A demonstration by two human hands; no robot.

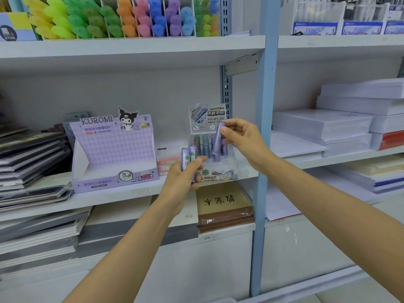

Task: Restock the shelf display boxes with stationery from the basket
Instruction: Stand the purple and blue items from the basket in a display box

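At centre frame, I see the right hand [242,136] pinching a slim lilac tube [217,139], nearly upright, over the clear display box [220,171], which holds several standing tubes in grey-blue and purple. Just lower left, the left hand [184,179] grips a small bundle of purple tubes [187,158] by the box's front corner. Further left, the purple Kuromi box [113,154] sits open-topped on the same shelf [109,200], and the blue upright [262,149] stands close on the right.
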